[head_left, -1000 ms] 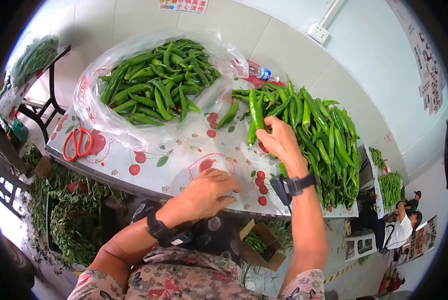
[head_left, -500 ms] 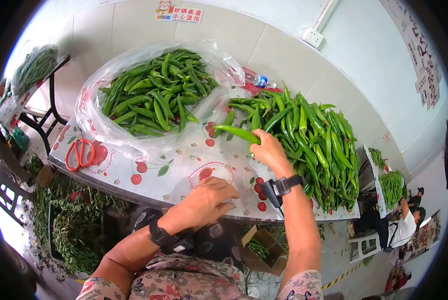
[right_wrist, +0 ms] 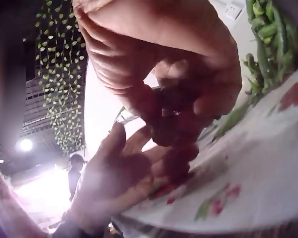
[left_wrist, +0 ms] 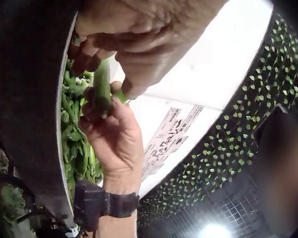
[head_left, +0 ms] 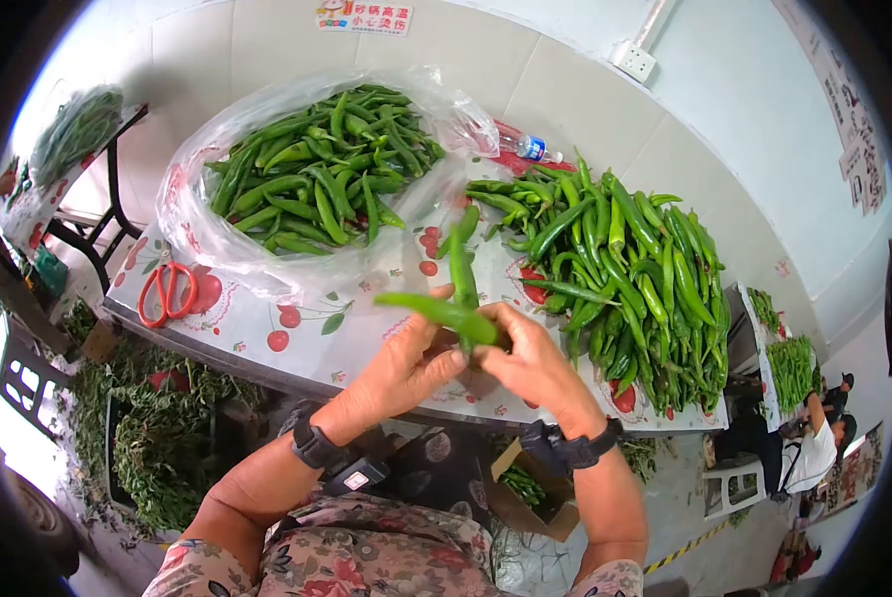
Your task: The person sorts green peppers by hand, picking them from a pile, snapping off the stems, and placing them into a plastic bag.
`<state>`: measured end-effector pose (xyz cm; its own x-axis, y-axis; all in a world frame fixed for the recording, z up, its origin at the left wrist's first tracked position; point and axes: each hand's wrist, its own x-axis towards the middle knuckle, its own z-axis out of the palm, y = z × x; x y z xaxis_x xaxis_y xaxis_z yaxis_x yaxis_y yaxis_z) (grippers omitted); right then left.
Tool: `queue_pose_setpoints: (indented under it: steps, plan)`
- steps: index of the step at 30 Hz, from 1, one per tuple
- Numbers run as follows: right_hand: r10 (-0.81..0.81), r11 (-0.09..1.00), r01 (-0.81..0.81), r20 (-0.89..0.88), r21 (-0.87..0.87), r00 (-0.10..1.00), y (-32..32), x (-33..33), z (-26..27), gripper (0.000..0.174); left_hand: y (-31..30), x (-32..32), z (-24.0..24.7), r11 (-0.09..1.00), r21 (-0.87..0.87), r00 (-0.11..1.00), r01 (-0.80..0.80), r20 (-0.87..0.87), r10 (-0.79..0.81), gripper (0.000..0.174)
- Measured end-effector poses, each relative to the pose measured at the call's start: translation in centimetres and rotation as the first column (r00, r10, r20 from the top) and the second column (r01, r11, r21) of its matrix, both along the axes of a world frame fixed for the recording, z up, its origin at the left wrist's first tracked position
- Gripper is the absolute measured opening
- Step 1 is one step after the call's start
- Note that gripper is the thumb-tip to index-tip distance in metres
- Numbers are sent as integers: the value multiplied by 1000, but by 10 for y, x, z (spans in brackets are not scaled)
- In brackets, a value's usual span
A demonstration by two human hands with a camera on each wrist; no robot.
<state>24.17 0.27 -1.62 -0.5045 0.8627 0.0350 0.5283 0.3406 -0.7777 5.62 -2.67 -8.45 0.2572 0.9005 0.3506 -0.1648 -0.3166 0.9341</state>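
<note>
Both hands meet over the near part of the table. A long green chili pepper point(head_left: 436, 311) runs leftward from my right hand point(head_left: 537, 363), its broad end between thumb and fingers. Behind it a second green chili pepper point(head_left: 463, 276) points away from me. My left hand point(head_left: 401, 363) has curled fingers and thumb around the lower ends of the peppers. In the left wrist view, one pepper point(left_wrist: 103, 87) spans between both hands, with a green end point(left_wrist: 120, 95) at the left thumb. My right wrist view is dark around the fingertips, which hide the grip.
A clear plastic bag point(head_left: 192, 214) of green peppers stands at back left, a large pepper pile point(head_left: 655, 289) on the right. Red-handled scissors point(head_left: 165, 294) lie by the left edge. A plastic bottle point(head_left: 533, 149) lies by the wall. Below are a cardboard box point(head_left: 555, 512) and cut plants point(head_left: 167, 448).
My right hand has moved left and nearer with the peppers, away from the pile. My left hand has risen from its rest at the table edge to meet it and grip.
</note>
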Motion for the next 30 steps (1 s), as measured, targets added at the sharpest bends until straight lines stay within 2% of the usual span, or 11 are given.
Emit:
queue_pose_setpoints:
  steps: [3, 4, 6, 9, 12, 14, 17, 21, 22, 25, 30]
  plan:
    - [-4, 999, 1, -67, -46, 998, -8, -15, -7, 40, 1, 2, -4, 993, 10, 989, -119, 85, 117, 58]
    - [30, 999, -32, -94, -19, 995, -12, -19, -5, 42, 3, -1, -2, 992, 52, 993, -115, 29, 114, 56]
    - [24, 998, -22, -39, 50, 999, -12, -22, -7, 43, 5, -9, 4, 987, 129, 990, -98, -85, 110, 53]
    - [8, 976, -20, 58, 219, 998, -10, -22, -10, 41, 3, -8, 5, 991, 106, 994, -81, -65, 89, 42]
    - [-72, 929, 50, 46, 367, 996, -6, -18, -8, 36, 4, -8, -3, 975, 18, 973, -220, -68, 220, 30]
    - [-149, 909, 145, -19, 390, 989, -2, -13, -3, 31, 4, -9, -5, 983, -111, 983, -145, 96, 156, 31]
    - [-96, 867, 38, 91, 497, 991, 12, 7, -5, 32, -1, -7, 1, 973, -208, 939, -95, 306, 158, 26]
    - [-56, 975, 8, 212, 221, 976, 5, 9, 1, 36, -1, -8, 0, 973, -194, 922, -128, 337, 189, 24]
    - [-20, 965, -35, 209, 260, 978, 5, 11, -3, 38, -1, -9, 1, 970, -219, 921, -100, 349, 174, 25]
    - [-57, 998, 56, 158, 14, 986, -5, 8, 12, 38, 2, -9, -5, 967, -254, 913, -29, 386, 129, 27]
    - [-104, 974, 60, -197, -220, 975, 5, 26, 7, 40, -1, -7, -1, 988, -12, 970, -153, 188, 153, 35]
